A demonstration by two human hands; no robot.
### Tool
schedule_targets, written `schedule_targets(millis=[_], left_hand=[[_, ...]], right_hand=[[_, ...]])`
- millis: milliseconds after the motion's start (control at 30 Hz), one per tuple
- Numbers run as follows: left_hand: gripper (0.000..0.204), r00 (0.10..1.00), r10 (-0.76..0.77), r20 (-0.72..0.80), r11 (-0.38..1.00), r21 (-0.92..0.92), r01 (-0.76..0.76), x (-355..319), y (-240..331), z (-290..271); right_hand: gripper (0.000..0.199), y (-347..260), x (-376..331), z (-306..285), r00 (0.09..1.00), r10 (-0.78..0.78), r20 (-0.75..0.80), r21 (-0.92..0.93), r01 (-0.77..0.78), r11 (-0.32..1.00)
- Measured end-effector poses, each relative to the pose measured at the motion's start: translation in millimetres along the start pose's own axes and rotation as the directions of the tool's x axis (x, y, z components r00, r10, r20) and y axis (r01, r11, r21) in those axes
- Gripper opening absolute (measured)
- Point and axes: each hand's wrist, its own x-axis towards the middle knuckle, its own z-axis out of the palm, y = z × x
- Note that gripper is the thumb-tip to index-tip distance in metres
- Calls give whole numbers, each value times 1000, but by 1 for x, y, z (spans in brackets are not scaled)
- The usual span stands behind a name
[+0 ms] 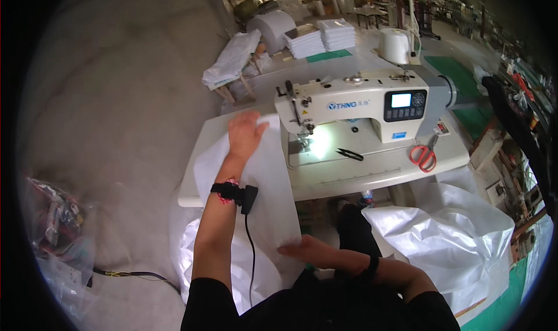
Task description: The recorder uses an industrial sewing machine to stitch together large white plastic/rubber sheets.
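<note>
A long white sheet (264, 180), which looks like woven plastic, lies over the left end of the sewing machine table and hangs down toward my lap. On its far end rests my left hand (244, 134), thumb apart from the other fingers. A black strap with a small device circles that wrist. My right hand (305, 251) pinches the sheet's near right edge, thumb on top and the other fingers mostly hidden. Right of the sheet stands a white sewing machine (349, 101), its lamp lit beside the needle. The sheet's far corner is left of the needle area.
Black thread snips (350, 154) and red-handled scissors (424, 156) lie on the table (372, 177). More white sheeting (436, 232) is heaped at the right. Behind the machine are a thread cone (394, 46), stacked white bundles (337, 35) and a large roll (272, 28).
</note>
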Motion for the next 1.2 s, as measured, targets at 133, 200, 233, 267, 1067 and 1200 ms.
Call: schedule_targets(millis=[133,200,233,267,1067,1200], left_hand=[[38,845,-160,510,969,-81,233,-71,18,60],[38,918,-102,383,977,-136,165,-103,17,86],[38,967,-58,249,975,-192,108,-117,25,110],[45,891,-82,446,976,-146,164,-108,46,113],[55,848,13,530,1000,-8,-10,-135,57,121],[56,820,-15,573,999,-19,31,-124,73,115]], right_hand=[[39,69,-7,-36,946,294,138,-124,-277,953],[41,83,-13,-42,913,385,137,-305,-331,893],[42,97,-18,-51,863,491,119,-469,-387,794],[41,128,-17,-67,858,486,165,-576,-316,754],[64,245,-408,-128,-815,198,-545,718,-332,612],[65,299,-397,-119,-768,143,-625,507,-259,822]])
